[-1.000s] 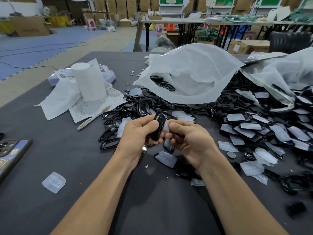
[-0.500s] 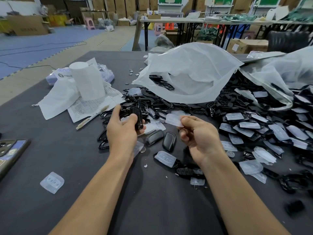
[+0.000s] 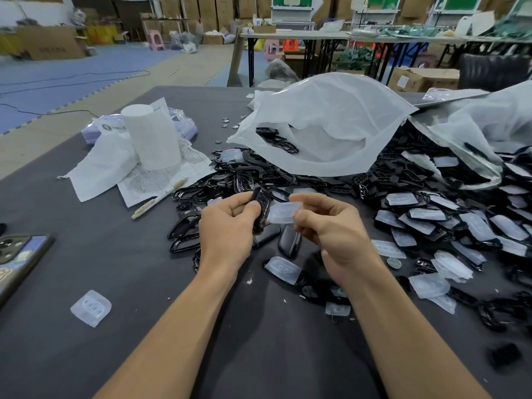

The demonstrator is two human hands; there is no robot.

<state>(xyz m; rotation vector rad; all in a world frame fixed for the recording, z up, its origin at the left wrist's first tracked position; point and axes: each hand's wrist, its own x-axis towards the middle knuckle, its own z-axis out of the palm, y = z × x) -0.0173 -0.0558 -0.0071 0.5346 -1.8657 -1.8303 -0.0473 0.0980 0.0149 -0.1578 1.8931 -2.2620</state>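
My left hand (image 3: 227, 226) grips a black plastic key-fob frame (image 3: 260, 208) upright above the table. My right hand (image 3: 331, 231) pinches a translucent rubber button pad (image 3: 283, 212) between thumb and fingers, its edge touching the frame. Just below the hands two finished black shells (image 3: 289, 240) lie on the grey table (image 3: 144, 355). Another clear pad (image 3: 283, 269) lies close to my right wrist.
A heap of black frames and clear pads (image 3: 431, 223) covers the right side under open white bags (image 3: 331, 125). Papers, a white roll (image 3: 151, 136) and a pen (image 3: 158, 198) lie at left. A phone (image 3: 17, 254) sits at the left edge, a loose pad (image 3: 90, 308) near it.
The finished shell was put down. My left hand took a black frame from the pile, my right hand picked a clear pad, and both came together at the centre.
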